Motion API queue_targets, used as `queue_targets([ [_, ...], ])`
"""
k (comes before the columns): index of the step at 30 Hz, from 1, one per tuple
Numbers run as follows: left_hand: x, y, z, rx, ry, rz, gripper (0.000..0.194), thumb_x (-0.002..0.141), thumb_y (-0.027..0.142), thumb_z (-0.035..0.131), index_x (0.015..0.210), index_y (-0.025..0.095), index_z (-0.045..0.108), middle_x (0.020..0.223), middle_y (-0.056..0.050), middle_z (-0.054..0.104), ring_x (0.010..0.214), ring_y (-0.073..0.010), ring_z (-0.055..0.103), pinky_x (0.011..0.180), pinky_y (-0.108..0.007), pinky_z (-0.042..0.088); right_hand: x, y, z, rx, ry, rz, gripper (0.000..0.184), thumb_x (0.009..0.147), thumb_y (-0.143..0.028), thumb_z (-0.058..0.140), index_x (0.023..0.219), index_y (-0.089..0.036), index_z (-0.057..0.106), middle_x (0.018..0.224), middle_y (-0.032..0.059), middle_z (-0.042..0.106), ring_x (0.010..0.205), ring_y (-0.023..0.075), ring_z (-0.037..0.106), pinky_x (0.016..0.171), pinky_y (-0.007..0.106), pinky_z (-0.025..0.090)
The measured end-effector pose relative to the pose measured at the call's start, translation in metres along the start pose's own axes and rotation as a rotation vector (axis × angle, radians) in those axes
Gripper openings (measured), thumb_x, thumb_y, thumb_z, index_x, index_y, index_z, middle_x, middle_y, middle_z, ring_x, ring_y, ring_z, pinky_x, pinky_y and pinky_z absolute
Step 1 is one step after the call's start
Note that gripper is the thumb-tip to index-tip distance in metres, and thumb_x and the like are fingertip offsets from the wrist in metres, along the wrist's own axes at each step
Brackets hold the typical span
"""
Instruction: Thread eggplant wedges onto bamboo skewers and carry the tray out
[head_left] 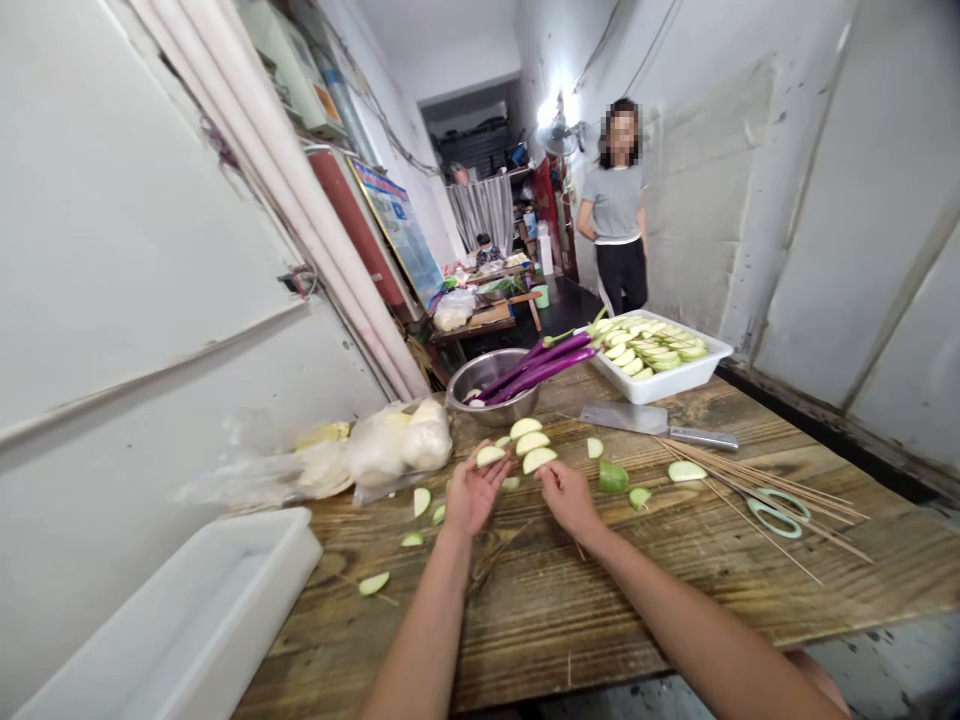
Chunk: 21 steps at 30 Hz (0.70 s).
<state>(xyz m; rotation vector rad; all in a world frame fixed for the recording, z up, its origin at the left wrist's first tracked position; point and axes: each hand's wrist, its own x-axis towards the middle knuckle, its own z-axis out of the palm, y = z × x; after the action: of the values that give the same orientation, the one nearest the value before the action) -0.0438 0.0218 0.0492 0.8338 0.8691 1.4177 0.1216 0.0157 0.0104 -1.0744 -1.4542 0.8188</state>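
Note:
My left hand (pixel 472 492) is palm up, with a pale half-moon zucchini slice (pixel 490 455) held at its fingertips. Closed in a pinch, my right hand (pixel 568 495) grips a thin wooden skewer (pixel 580 551) whose lower end pokes out below the fist. Several zucchini slices (pixel 531 441) are lined up on that skewer just beyond the fingers. The two hands are close together but apart, above the table. Loose zucchini slices (pixel 421 502) lie left of my hands, and a green zucchini end piece (pixel 613 477) rests to the right.
Purple eggplants (pixel 540 372) lean out of a metal bowl (pixel 459 392). A white tray (pixel 652 390) holds skewered slices. A cleaver (pixel 624 416), bare skewers (pixel 780 478) and scissors (pixel 776 515) lie right; plastic bags (pixel 375 450) and a white bin (pixel 300 540) left. A person (pixel 616 205) stands beyond.

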Motion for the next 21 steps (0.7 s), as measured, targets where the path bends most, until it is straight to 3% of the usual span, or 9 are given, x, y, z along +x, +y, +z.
queue_targets([
  [3,-0.002,0.005,-0.018,-0.34,0.111,0.024,0.033,0.078,0.019,0.045,0.108,0.009,0.056,0.104,-0.016,0.064,0.104,-0.0233,0.059,0.09,-0.038,0.047,-0.017,-0.006,0.011,0.048,-0.235,-0.068,0.028,0.083,-0.027,0.039,0.069,-0.015,0.06,0.052,-0.0021,0.051,0.048,0.0103,0.043,0.05,0.02,0.03],
  [7,0.005,0.007,-0.03,-0.477,0.288,-0.011,0.03,0.087,0.026,0.041,0.102,0.005,0.054,0.107,-0.022,0.061,0.106,-0.0263,0.058,0.085,-0.038,0.051,-0.033,-0.009,0.018,0.007,-0.432,-0.118,0.028,0.083,-0.025,0.037,0.068,-0.016,0.059,0.055,-0.0021,0.05,0.051,0.0101,0.043,0.052,0.02,0.03],
  [10,0.01,0.007,-0.032,-0.529,0.351,-0.031,0.029,0.089,0.028,0.038,0.1,0.005,0.053,0.109,-0.025,0.059,0.107,-0.0285,0.057,0.083,-0.04,0.052,-0.037,-0.01,0.019,-0.043,-0.468,-0.091,0.027,0.083,-0.026,0.038,0.067,-0.016,0.058,0.053,-0.0025,0.048,0.05,0.0103,0.041,0.051,0.021,0.029],
  [21,0.01,0.003,-0.031,-0.489,0.347,-0.064,0.03,0.09,0.025,0.034,0.098,0.005,0.054,0.111,-0.023,0.06,0.102,-0.0259,0.06,0.085,-0.038,0.051,-0.039,-0.008,0.017,-0.073,-0.471,-0.012,0.026,0.083,-0.029,0.039,0.07,-0.016,0.057,0.053,-0.0023,0.049,0.048,0.0106,0.04,0.049,0.021,0.029],
])
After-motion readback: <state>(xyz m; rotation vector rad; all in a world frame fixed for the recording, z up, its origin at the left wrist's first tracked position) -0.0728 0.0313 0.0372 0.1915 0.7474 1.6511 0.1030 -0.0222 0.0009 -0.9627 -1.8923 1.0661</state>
